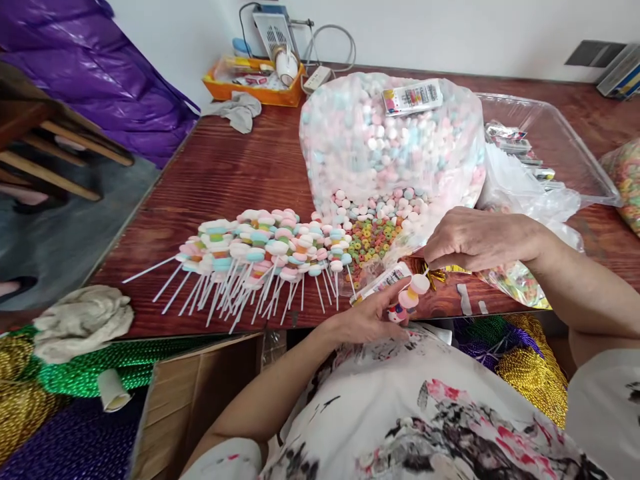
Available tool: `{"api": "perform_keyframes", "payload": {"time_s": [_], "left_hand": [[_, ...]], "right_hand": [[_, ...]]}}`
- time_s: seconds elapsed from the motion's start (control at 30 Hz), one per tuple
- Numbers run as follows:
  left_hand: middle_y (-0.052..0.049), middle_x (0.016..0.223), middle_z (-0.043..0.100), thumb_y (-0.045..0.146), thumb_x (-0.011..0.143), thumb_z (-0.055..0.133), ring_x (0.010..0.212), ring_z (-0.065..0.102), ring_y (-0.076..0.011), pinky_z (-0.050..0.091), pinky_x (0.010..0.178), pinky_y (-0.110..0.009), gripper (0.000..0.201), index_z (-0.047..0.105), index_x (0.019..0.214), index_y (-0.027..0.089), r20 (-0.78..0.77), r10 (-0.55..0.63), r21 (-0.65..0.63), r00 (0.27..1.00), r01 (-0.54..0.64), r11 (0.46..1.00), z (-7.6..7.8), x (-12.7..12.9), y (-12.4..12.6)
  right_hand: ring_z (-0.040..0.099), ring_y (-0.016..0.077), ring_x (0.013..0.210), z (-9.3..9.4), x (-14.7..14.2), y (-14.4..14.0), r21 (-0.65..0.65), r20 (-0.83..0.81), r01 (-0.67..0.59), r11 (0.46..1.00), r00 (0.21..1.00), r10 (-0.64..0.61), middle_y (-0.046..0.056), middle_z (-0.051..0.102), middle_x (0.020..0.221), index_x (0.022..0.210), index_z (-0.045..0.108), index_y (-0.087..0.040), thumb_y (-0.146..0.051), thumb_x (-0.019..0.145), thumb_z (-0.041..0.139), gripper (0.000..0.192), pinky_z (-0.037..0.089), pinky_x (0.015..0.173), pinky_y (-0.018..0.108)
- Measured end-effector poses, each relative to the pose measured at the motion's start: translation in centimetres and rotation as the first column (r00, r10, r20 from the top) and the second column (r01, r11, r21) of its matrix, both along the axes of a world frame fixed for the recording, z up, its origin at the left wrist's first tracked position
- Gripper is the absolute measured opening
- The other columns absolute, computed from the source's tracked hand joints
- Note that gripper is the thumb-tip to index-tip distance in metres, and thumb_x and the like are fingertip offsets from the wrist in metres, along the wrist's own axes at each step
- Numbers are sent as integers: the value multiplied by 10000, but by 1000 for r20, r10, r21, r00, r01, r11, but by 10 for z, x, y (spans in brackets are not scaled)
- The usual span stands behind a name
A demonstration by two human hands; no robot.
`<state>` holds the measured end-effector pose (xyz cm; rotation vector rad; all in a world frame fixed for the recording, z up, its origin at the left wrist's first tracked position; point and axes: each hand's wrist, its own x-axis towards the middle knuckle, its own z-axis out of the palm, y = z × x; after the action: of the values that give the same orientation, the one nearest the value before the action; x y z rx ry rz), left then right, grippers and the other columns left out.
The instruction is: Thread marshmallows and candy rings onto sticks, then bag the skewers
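My left hand (pixel 370 317) is closed around a short stack of pink and white marshmallow candies (pixel 415 291) at the table's front edge. Just above the stack, my right hand (pixel 473 240) pinches a thin white stick that runs into the top candy; its fingertips are partly hidden. Beside my left fingers lies a printed packet (pixel 383 283), and gold tinsel (pixel 436 275) shows below my right hand. To the left rests a pile of marshmallow sticks (pixel 255 247), their white ends toward me. Ring-shaped candies (pixel 373 240) are heaped behind my left hand.
A large clear bag of marshmallows (pixel 390 147) stands behind the heap. At the back are an orange bin (pixel 280 97) and a clear plastic tray (pixel 565 133). Cloths lie at the left, one a crumpled white cloth (pixel 83 320). Shiny beads (pixel 533 380) hang below the edge.
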<state>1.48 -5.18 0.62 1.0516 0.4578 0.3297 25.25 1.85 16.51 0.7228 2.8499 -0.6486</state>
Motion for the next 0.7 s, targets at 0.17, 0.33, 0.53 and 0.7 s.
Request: {"api": "perform_keyframes", "payload": {"time_s": [0.17,0.33,0.53,0.7], "left_hand": [[-120,1338,620,298,724,834,1219,578,-296,506,970,-376,1088,191,1601,245,-54,-27,248,998,39,968,1,4,15],[-139,1433,569,292,708,849,1351,514,-302,490,1036,-394,1158,124,1609,255,-14,19,196,1000,-16,980,-2,5,20],[-157,1610,358,401,796,768,1441,415,-323,389,1153,-469,1085,74,1614,242,-160,161,530,974,-52,847,-9,6,30],[-183,1466,524,460,867,666,1289,558,-320,413,1111,-493,993,67,1613,192,-207,375,811,903,-56,582,-9,-1,36]], "right_hand": [[338,81,515,4,0,15,-79,53,50,996,998,-46,-21,574,550,705,689,-152,-242,990,509,349,229,588,289],[328,96,520,6,3,9,87,124,52,995,990,-62,-2,589,574,699,705,-171,-266,980,526,346,203,582,309],[370,111,494,20,-13,-13,226,277,37,973,956,-100,19,579,542,759,722,-156,-240,929,584,235,200,582,334],[348,106,474,24,-8,-15,240,280,91,967,947,-159,6,551,513,753,717,-166,-247,932,600,228,202,574,327]]}}
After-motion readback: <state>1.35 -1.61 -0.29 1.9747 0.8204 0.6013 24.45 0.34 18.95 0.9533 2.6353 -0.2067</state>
